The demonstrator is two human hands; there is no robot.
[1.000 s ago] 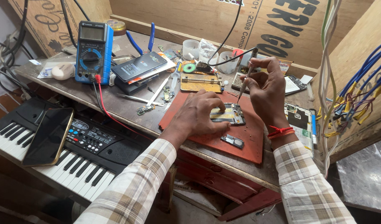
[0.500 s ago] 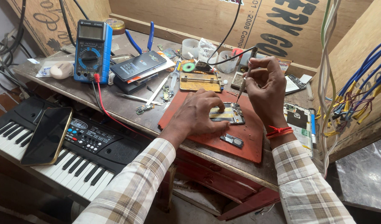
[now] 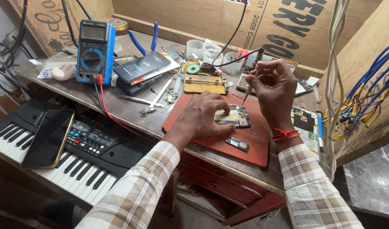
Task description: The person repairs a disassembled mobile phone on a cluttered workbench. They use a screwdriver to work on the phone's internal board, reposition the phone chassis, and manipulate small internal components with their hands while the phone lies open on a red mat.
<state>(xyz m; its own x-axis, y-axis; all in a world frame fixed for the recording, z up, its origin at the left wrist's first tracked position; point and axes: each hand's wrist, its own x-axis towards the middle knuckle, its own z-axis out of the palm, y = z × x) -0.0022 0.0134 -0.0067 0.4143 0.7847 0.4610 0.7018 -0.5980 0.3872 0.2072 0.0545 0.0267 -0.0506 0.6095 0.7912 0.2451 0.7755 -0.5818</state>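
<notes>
Head view looks down on a cluttered wooden tabletop [image 3: 131, 111] where a person in a plaid shirt works on an opened phone [image 3: 233, 115] lying on a red mat [image 3: 245, 140]. Left hand [image 3: 200, 115] lies flat over the near end of the phone, fingers pressing it to the mat, so its grip is a hold-down rather than a closed grasp. Right hand [image 3: 274, 87] hovers above the far right side of the phone, its grip pinched narrow around a thin tool [image 3: 246, 94] whose tip points down at the phone's upper edge; a red thread circles that wrist. A small dark part [image 3: 237, 144] rests on the mat just in front of the phone. Beyond the mat sits a yellowish metal holder [image 3: 205, 83], with small clear cups [image 3: 194, 48] farther back. To the left stand a blue multimeter [image 3: 94, 53] with a red lead, and a dark phone [image 3: 142, 66] on a stack. Below the tabletop edge a black keyboard [image 3: 75, 152] carries another phone [image 3: 50, 138] with a gold rim. Blue and yellow wires [image 3: 372, 93] hang at the right.
</notes>
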